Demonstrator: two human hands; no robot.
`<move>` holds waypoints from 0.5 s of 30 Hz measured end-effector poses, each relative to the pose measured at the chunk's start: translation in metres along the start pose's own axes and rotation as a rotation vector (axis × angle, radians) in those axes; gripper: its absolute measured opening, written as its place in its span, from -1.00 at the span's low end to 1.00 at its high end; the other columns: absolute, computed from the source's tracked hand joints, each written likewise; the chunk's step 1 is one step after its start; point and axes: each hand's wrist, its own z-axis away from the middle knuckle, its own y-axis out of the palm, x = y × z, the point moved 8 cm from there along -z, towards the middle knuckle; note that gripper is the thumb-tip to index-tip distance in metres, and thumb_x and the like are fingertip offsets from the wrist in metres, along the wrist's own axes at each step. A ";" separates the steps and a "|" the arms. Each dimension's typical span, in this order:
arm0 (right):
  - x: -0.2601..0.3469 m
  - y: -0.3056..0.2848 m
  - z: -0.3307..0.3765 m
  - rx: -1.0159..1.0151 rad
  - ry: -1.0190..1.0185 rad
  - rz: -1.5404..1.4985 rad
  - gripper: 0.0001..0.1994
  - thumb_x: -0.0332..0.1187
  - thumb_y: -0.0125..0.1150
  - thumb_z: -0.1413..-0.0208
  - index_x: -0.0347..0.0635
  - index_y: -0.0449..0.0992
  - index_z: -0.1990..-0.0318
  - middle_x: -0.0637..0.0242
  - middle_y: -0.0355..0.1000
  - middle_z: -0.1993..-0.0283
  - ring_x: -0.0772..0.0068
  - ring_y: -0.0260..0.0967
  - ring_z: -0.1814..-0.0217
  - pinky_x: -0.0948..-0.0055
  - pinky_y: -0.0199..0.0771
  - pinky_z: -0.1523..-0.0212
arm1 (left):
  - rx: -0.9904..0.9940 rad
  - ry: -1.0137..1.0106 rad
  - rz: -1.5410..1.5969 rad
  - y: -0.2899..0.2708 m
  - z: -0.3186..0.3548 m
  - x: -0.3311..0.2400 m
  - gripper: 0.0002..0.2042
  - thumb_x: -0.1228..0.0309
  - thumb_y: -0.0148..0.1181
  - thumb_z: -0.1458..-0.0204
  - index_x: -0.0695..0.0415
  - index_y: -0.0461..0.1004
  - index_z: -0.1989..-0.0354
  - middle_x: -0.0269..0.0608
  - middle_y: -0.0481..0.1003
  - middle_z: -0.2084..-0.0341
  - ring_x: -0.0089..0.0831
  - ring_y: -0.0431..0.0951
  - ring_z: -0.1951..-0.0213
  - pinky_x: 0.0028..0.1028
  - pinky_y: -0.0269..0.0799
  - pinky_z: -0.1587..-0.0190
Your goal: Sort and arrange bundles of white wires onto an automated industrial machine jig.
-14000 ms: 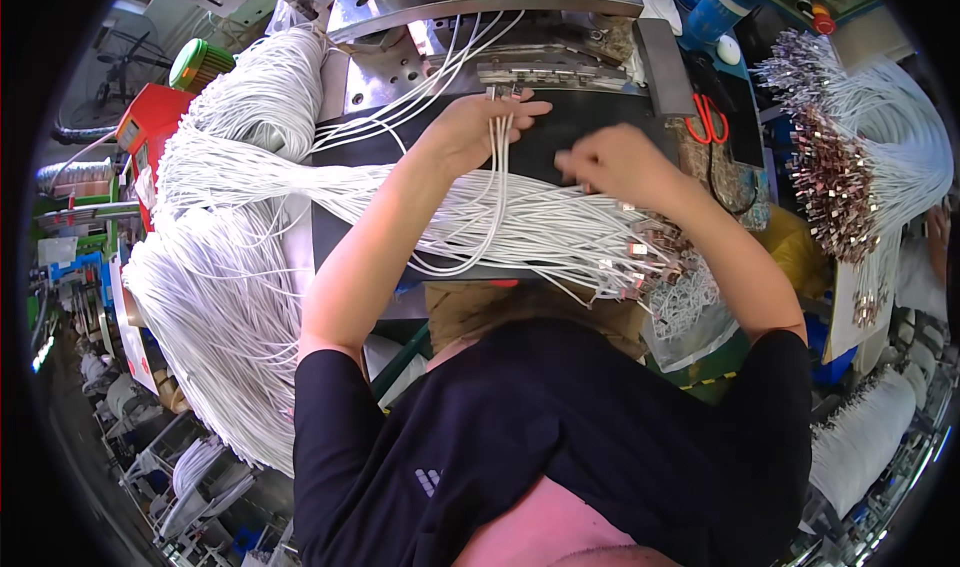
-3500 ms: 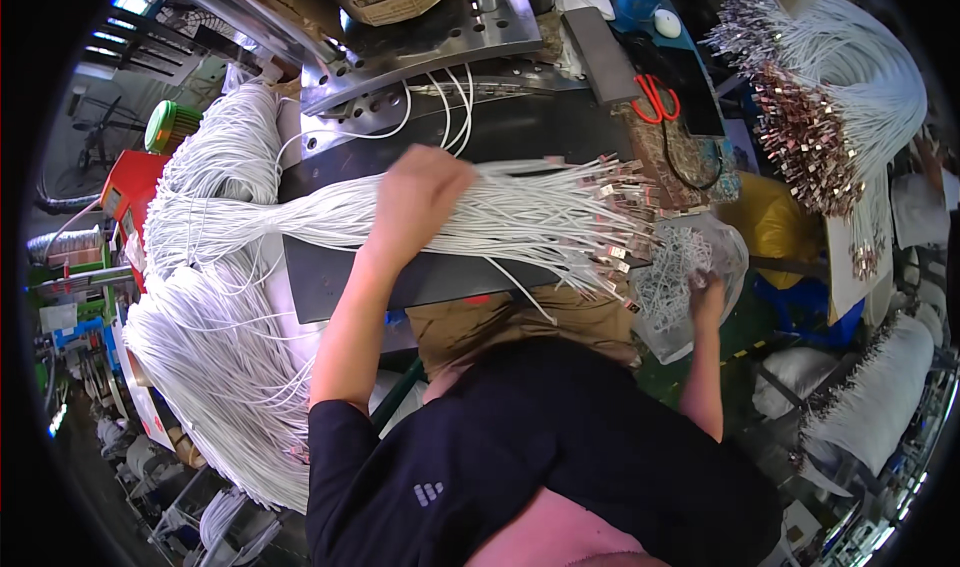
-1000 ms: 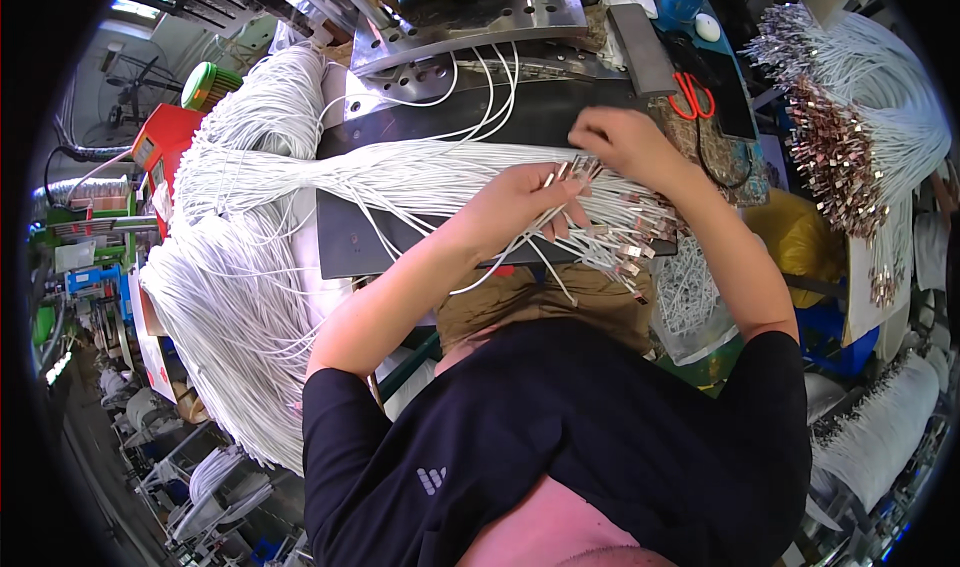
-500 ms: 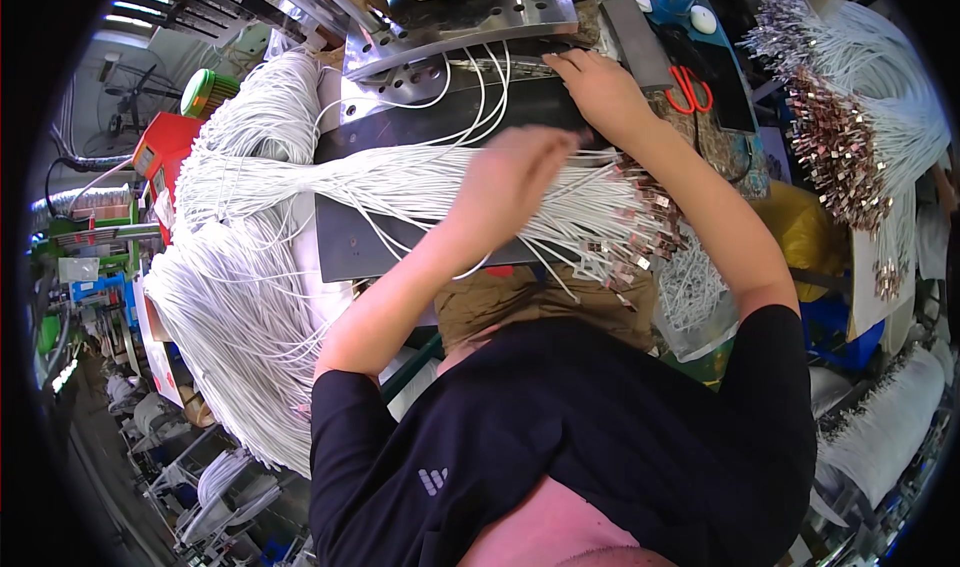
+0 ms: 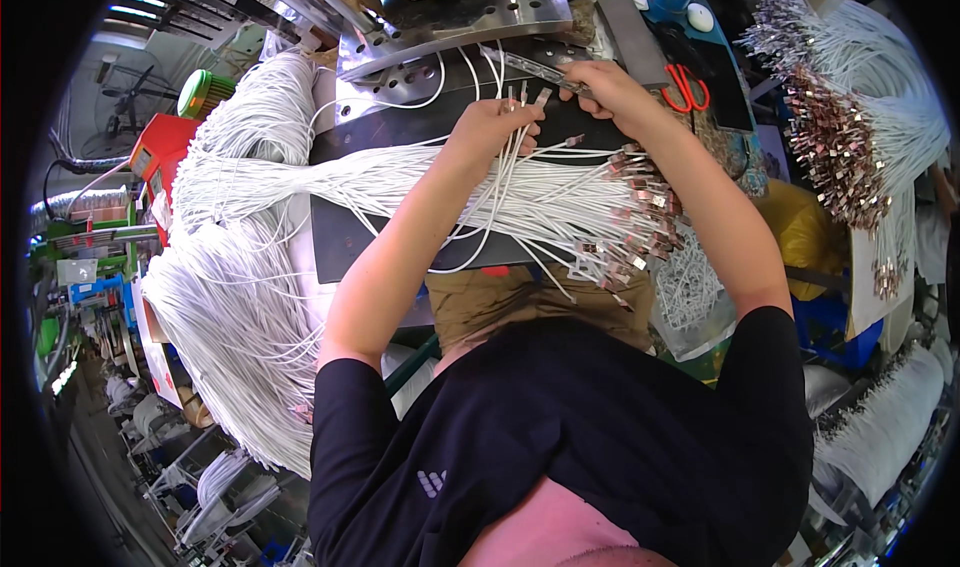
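My left hand is closed round a few white cables, just below their metal plug ends. My right hand grips one end of a narrow metal bar, which slants in front of the press plate. Under my left hand, a thick bundle of white cables lies across the black board. Its many metal connectors fan out to the right, below my right forearm.
Heaps of white cable hang at the left, beside a red box. Red-handled scissors lie right of my right hand. More cables with connectors hang at far right. A bag of small white pieces sits near my lap.
My left hand has moved up from over the bundle and now holds the loose cables' ends. My right hand has drawn the metal bar out from under the press plate, toward me.
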 end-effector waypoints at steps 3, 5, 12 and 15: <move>-0.021 -0.009 -0.012 -0.096 -0.060 -0.038 -0.62 -0.26 0.05 -0.17 -0.25 0.56 -0.06 0.46 0.33 0.52 0.68 0.14 0.59 0.58 0.09 0.57 | 0.049 -0.008 -0.088 0.011 -0.002 -0.001 -0.73 0.29 0.31 -0.12 0.29 0.57 0.22 -0.29 0.53 0.46 -0.56 0.51 0.47 -0.58 0.43 0.40; -0.013 0.000 -0.015 -0.089 -0.215 0.026 -0.62 -0.25 0.05 -0.16 -0.26 0.58 -0.03 0.36 0.46 0.46 0.58 0.29 0.56 0.52 0.25 0.55 | 0.035 -0.004 -0.132 0.011 -0.003 0.000 -0.75 0.30 0.31 -0.12 0.29 0.58 0.26 -0.30 0.53 0.46 -0.57 0.51 0.47 -0.59 0.41 0.41; -0.014 -0.009 -0.013 -0.200 -0.393 0.221 -0.62 -0.25 0.16 -0.09 -0.30 0.59 0.01 0.25 0.56 0.35 0.52 0.47 0.34 0.50 0.43 0.29 | 0.048 0.021 -0.056 0.012 -0.010 0.003 -0.73 0.27 0.26 -0.17 0.28 0.61 0.19 -0.40 0.47 0.54 -0.65 0.43 0.52 -0.64 0.33 0.45; -0.006 -0.012 -0.009 -0.157 -0.376 0.221 -0.62 -0.27 0.20 -0.05 -0.31 0.58 0.02 0.22 0.58 0.30 0.50 0.51 0.27 0.49 0.46 0.22 | 0.077 -0.032 -0.055 0.003 -0.009 0.001 -0.70 0.24 0.22 -0.20 0.26 0.62 0.13 -0.44 0.44 0.57 -0.68 0.38 0.55 -0.66 0.29 0.47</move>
